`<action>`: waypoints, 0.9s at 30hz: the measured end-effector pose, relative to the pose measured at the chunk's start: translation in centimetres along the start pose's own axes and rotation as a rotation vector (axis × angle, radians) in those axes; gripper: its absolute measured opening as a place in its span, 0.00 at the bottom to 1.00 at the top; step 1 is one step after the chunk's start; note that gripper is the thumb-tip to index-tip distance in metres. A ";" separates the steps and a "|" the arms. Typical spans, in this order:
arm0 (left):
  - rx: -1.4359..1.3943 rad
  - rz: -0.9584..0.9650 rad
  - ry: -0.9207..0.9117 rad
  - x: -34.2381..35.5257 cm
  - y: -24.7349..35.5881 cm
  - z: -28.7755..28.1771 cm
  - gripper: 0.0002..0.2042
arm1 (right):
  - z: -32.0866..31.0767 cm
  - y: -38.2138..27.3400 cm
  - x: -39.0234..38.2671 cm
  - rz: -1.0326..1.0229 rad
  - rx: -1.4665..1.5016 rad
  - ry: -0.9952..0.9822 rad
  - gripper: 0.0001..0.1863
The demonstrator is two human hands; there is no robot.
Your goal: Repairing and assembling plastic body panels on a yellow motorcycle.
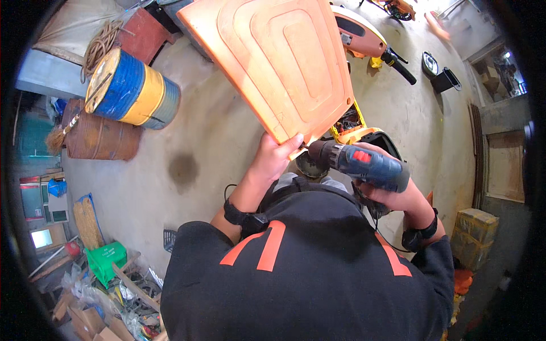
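Note:
My left hand [273, 156] grips the lower corner of a large orange plastic panel [290, 57] with raised concentric rounded-rectangle ridges, its thumb pressed on the face. My right hand [384, 184] holds a dark blue cordless drill [372, 169] with a red switch. The drill's chuck points left at that same corner, close to my left thumb, with the tip at the panel's edge; whether it is in a hole I cannot tell. Behind the drill is a yellow-orange plastic body [347, 133] with an open compartment of small items. A dark round object [307, 167] lies below the panel corner, partly hidden.
A blue-yellow drum [145, 96] and rusty drum [99, 145] stand left, near a coiled rope [99, 45]. An orange vehicle part with handgrip [355, 37] and black containers [443, 79] are upper right. Clutter with a green bag [105, 258] lies lower left, a taped box [475, 238] right.

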State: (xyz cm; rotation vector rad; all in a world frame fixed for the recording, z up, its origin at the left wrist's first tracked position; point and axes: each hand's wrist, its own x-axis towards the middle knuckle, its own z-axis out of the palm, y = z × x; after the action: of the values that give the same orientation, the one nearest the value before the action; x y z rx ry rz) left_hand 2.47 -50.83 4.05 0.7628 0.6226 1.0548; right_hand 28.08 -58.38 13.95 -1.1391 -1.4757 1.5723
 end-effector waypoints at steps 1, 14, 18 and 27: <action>0.005 0.006 -0.005 0.0 0.0 0.1 0.26 | -0.1 0.1 -0.1 0.074 0.019 0.014 0.38; 0.029 0.006 0.048 -0.6 -1.0 -0.7 0.26 | 0.7 -0.1 -0.1 0.039 -0.131 -0.035 0.39; 0.079 -0.097 0.133 -0.8 -1.9 -1.1 0.28 | 0.5 1.4 0.4 -0.125 -0.341 -0.106 0.41; 0.079 -0.315 0.215 -1.8 -8.5 -7.2 0.29 | 1.0 7.3 -1.7 -0.131 -0.710 -0.184 0.38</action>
State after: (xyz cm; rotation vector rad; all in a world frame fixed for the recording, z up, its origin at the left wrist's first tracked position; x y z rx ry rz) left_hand 0.72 -53.17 -6.85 0.5990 0.9411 0.8303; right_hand 28.34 -61.17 6.88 -1.2519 -2.2855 1.0998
